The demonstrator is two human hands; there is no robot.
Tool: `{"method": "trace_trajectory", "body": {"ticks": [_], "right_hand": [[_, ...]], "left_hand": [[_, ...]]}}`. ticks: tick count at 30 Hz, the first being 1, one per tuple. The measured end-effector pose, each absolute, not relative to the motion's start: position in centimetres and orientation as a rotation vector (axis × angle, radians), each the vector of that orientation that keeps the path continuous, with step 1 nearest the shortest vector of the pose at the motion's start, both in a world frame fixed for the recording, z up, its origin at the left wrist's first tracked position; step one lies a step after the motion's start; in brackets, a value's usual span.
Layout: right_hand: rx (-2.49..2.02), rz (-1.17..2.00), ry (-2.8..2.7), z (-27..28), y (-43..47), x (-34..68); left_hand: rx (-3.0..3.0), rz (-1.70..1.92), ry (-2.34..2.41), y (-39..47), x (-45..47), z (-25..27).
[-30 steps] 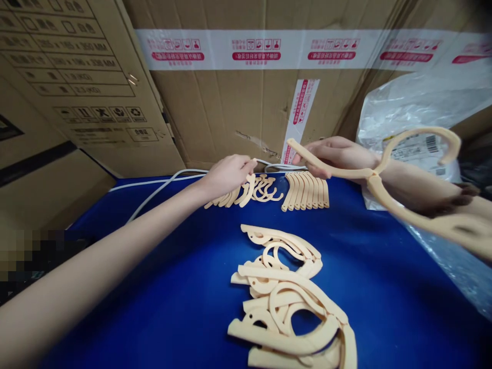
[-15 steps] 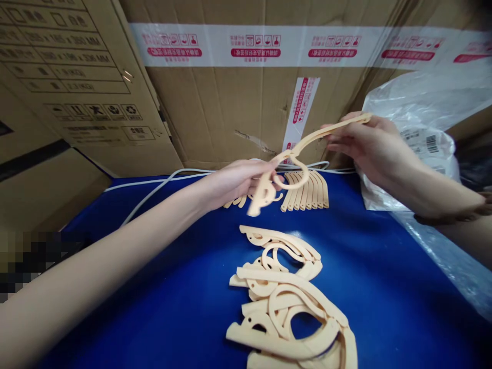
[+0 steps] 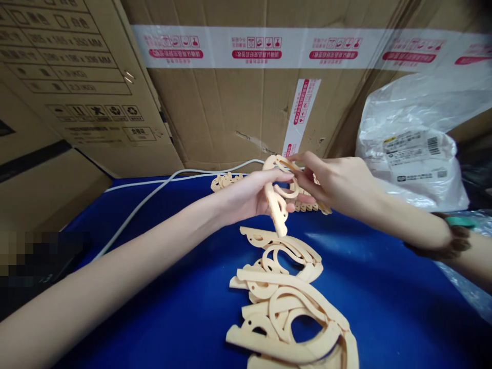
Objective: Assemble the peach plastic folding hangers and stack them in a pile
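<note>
A beige folding clothes hanger (image 3: pixel 277 209) is held between both hands above the blue surface, its two arms bent toward each other and its hook curling between them. My left hand (image 3: pixel 257 192) is closed around the left arm, the thumb lying across it. My right hand (image 3: pixel 330 177) grips the other arm from the right; part of that arm is hidden behind the fingers. Below my hands lies a pile of folded beige hangers (image 3: pixel 295 292), overlapping one another. Behind my right hand, a row of beige hanger arms (image 3: pixel 307 206) is partly covered.
Small beige pieces (image 3: pixel 226 180) lie at the back of the blue surface (image 3: pixel 184 302). A white cable (image 3: pixel 149 220) runs along the back left. Cardboard boxes (image 3: pixel 215 107) stand behind and left. A white plastic bag (image 3: pixel 411 148) sits at the back right.
The hanger has gone from stretched out to folded, as my right hand came down and inward. My left hand moved slightly right, uncovering small pieces at the back.
</note>
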State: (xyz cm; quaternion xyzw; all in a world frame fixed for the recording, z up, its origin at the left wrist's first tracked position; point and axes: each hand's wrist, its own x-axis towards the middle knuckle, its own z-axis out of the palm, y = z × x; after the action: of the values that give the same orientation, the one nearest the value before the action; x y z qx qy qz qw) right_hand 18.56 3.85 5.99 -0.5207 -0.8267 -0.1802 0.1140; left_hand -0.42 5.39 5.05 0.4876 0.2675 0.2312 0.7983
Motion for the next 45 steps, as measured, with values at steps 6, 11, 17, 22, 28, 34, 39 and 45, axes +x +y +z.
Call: {"method": "trace_trajectory", "body": {"ticks": [6,11,17,22,28,34,39,45], "right_hand": [[-1.413,-0.451,-2.427,6.4,4.0,19.2],[-1.454,-0.308,-2.465,6.6,4.5,19.6],[-1.356,0.319,-2.395,6.0,5.5,19.7],[-1.388,0.670,-2.230,5.3,7.3,20.5],[-1.655,0.624,-2.027,5.2,9.6,21.7],[-1.813,0.319,-2.271,4.5,9.4,20.3],[-1.811,0.072,-2.343,3.2,9.6,19.0],[-1.832,-0.010,-2.326,2.3,10.0,18.7]], "left_hand": [[1.222,0.521,0.661,5.3,-0.7,5.1],[1.077,0.644,0.533,5.4,-1.1,5.5],[1.245,0.484,0.705,6.3,-0.7,5.7],[2.027,0.387,1.171,7.7,-1.0,6.3],[2.349,0.313,1.292,8.7,-2.0,6.4],[2.296,0.424,1.276,9.3,-2.4,6.3],[2.254,0.472,1.330,9.3,-2.6,6.5],[2.191,0.498,1.404,9.4,-2.8,6.9]]}}
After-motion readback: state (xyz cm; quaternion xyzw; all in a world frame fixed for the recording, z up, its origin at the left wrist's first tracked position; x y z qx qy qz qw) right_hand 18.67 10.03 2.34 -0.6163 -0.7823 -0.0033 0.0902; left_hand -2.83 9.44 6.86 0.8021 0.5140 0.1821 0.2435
